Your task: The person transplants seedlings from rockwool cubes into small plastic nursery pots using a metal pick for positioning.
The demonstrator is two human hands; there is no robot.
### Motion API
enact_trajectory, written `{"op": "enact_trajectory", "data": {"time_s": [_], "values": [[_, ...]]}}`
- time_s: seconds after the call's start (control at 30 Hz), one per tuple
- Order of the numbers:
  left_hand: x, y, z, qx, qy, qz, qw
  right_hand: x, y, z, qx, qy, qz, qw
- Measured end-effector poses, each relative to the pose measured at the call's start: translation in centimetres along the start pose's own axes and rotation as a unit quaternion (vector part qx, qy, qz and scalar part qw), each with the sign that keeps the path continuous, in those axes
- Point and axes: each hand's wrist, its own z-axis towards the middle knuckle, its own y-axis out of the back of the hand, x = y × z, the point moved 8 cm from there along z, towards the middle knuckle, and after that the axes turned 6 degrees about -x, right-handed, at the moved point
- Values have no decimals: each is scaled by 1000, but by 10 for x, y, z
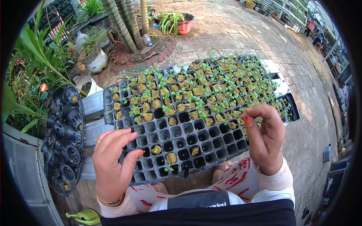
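A black seedling tray (162, 135) lies before me, its far cells filled with tan growing plugs and small green seedlings (203, 90). Most cells in the near rows hold no plug; a few tan plugs (171, 158) sit there. Over the tray's near left corner, my left hand (113, 162) is open, thumb and fingers apart, holding nothing. My right hand (265, 137) is above the right side, thumb and forefinger pinched together on what looks like a thin-stemmed seedling. Its thin pale strands show by the fingertips, and the rest blends with the plants behind.
A round black basket (62, 139) of net pots stands at the left. Behind it are a white bucket (87, 86) and leafy plants. A red planter (184, 24) sits on the brick paving beyond. A green watering can (85, 216) is at lower left.
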Motion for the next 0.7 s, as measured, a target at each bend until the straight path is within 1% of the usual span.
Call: {"op": "enact_trajectory", "data": {"time_s": [0.1, 0.27, 0.37, 0.4, 0.47, 0.53, 0.57, 0.6, 0.67, 0.7], "values": [[0, -3, 1, 5, 2, -5, 1000, 0, 0, 1, 12, 19, -20, 1000], [-3, -6, 5, 8, 7, -11, 1000, -10, 11, 4, -14, 9, -37, 999], [-5, -7, 9, 2, 5, -6, 1000, -18, 36, 8, -98, -16, -20, 995], [-4, -7, 9, -2, 12, -7, 1000, -20, 45, 9, -110, -8, -37, 993], [-3, -6, 10, -5, 18, -11, 1000, -28, 68, 12, -172, -24, 0, 985], [-2, -5, 10, 0, 17, -1, 1000, -40, 88, 19, -214, -24, 26, 976], [0, -5, 10, 6, 19, 9, 1000, -52, 95, 22, -232, -48, 41, 971], [0, -4, 10, 10, 18, 7, 1000, -60, 101, 24, -233, -50, 37, 970], [2, -4, 10, 7, 30, 5, 999, -96, 112, 23, -199, -168, 6, 966], [2, -3, 11, -9, 29, 5, 1000, -103, 121, 24, -214, -159, 7, 964]]}}
